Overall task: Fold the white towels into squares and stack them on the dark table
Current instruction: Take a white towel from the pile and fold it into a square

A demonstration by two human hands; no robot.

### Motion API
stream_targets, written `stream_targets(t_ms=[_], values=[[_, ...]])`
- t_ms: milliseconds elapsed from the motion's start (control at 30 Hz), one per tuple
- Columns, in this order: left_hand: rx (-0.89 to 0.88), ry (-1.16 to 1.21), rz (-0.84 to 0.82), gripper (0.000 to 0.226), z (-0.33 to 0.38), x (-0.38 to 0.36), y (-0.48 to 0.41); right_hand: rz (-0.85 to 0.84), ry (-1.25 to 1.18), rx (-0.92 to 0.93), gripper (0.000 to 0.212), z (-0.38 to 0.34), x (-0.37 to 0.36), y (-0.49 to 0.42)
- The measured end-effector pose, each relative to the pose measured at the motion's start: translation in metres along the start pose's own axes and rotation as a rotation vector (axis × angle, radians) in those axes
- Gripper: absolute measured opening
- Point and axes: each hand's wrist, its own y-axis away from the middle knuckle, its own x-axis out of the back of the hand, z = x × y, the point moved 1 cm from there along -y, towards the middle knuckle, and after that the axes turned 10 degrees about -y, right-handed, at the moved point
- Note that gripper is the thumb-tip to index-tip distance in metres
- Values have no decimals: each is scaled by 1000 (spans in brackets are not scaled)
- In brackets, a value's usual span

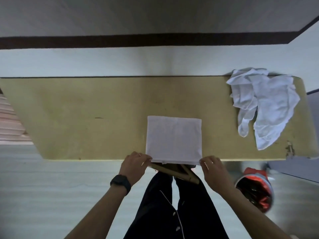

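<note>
A folded white towel [174, 138] lies flat on the tan tabletop [89, 118], its near edge hanging just over the table's front edge. My left hand [134, 163] pinches the towel's near left corner. The near right corner is pinched by my right hand [213, 168]. A heap of crumpled white towels [264, 104] sits at the table's far right end, well apart from both hands.
A red and black bin [255, 190] stands on the floor at the right, below the table. A wooden table brace [174, 171] shows under the front edge by my legs. A grey surface [312, 104] borders the table's right end.
</note>
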Motion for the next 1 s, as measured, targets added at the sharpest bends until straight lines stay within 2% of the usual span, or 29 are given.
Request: stream_targets(t_ms=[133,267,400,700,1000], values=[[150,189,18,18,2,9,-24,52,-219,-160,13,-9,10,-26],[291,426,105,7,0,25,-71,236,-500,-346,2,-21,24,-70],[362,531,166,6,-6,36,-115,357,-642,-470,9,-24,26,-115],[417,442,67,17,-23,20,-154,363,-580,-533,12,-14,9,-153],[374,291,63,11,-21,16,-163,377,-488,-508,13,-9,6,-159]])
